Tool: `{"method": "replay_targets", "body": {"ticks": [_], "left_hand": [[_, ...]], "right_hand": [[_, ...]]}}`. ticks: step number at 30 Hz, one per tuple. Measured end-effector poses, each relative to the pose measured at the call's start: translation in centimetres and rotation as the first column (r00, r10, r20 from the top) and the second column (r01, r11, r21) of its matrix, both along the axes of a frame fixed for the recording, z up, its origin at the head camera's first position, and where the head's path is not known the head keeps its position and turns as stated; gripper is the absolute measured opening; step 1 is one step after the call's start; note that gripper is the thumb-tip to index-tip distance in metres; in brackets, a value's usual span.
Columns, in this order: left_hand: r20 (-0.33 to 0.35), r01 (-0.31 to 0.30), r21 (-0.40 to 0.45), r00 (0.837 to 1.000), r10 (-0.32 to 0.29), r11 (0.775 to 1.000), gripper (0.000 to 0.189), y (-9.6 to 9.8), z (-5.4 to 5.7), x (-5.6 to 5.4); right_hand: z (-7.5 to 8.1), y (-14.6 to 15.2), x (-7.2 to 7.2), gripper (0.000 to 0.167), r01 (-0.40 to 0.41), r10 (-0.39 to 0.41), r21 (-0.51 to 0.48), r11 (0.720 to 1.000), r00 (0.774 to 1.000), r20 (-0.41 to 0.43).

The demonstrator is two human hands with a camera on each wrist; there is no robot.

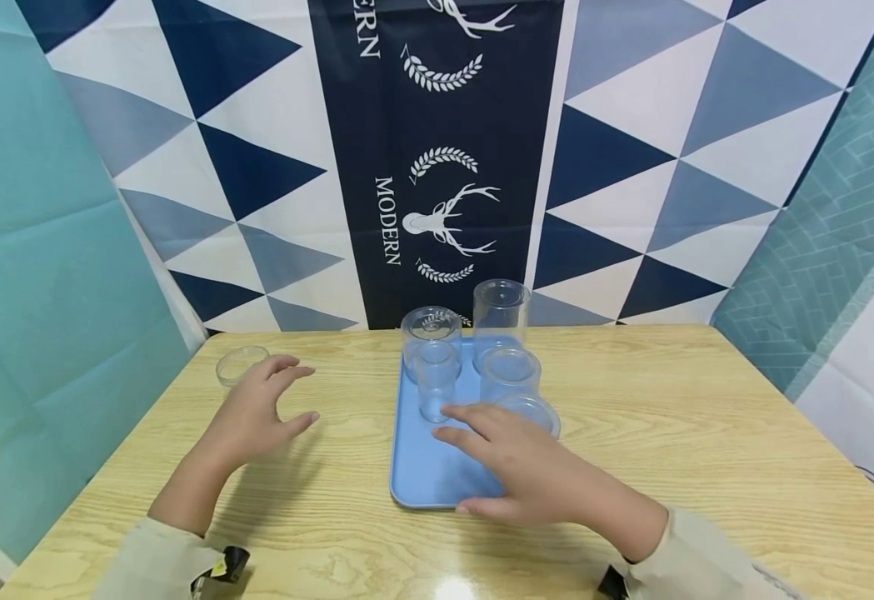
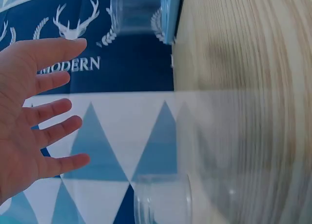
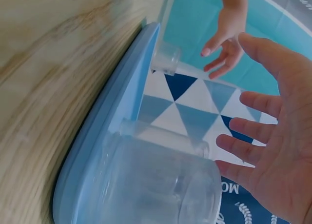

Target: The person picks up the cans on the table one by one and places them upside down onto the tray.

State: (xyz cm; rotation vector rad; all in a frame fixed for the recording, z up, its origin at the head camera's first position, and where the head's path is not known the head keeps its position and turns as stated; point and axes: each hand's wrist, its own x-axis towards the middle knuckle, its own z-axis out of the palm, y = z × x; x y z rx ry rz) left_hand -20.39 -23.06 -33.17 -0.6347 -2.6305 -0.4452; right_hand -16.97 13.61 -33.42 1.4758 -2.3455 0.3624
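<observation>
On a blue tray (image 1: 417, 475) stand several clear plastic containers: a slim one (image 1: 435, 387), a wide one (image 1: 431, 323), a tall one (image 1: 501, 308) at the back right, a shorter one (image 1: 510, 375) and a front one (image 1: 537, 410) partly covered by my right hand. My right hand (image 1: 519, 462) hovers over the tray's front right, fingers spread and holding nothing; its fingertips overlap the slim container's base in the head view. Another clear round container (image 1: 232, 367) sits at the table's back left. My left hand (image 1: 257, 412) is in the air just in front of it, fingers apart and nothing held.
The wooden table (image 1: 631, 400) carries the tray near its middle, close to the back edge. Behind it hangs a patterned cloth (image 1: 437, 125) with triangles and deer heads. Teal cloth (image 1: 54, 250) lines the left side.
</observation>
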Motion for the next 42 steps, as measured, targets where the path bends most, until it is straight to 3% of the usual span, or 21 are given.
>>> {"method": "replay_targets", "body": {"ticks": [8, 14, 19, 31, 42], "left_hand": [[0.002, -0.057, 0.031, 0.998, 0.057, 0.998, 0.052, -2.1, -1.1, -0.8], [-0.018, -0.065, 0.064, 0.998, 0.067, 0.996, 0.048, -3.4, -1.6, -1.5], [0.010, -0.098, 0.094, 0.995, 0.097, 0.991, 0.048, -4.6, -1.9, -2.1], [0.089, -0.199, 0.097, 0.978, 0.191, 0.975, 0.050, -6.2, -1.1, -3.5], [0.153, -0.212, 0.063, 0.968, 0.201, 0.975, 0.058, -6.5, -0.6, -4.9]], "right_hand": [[-0.7, -1.1, -0.3, 0.074, -0.012, 0.012, 0.039, 0.999, 1.000, -0.002], [-1.1, -2.0, -0.5, 0.071, -0.003, -0.001, 0.058, 0.998, 0.998, 0.062], [-1.3, -2.8, -0.7, 0.069, -0.016, 0.011, 0.055, 0.998, 0.995, 0.097], [-1.7, -4.6, -1.0, 0.066, -0.038, 0.022, 0.087, 0.995, 0.985, 0.172], [-2.1, -6.4, -0.9, 0.066, -0.082, 0.064, 0.121, 0.989, 0.987, 0.147]]}}
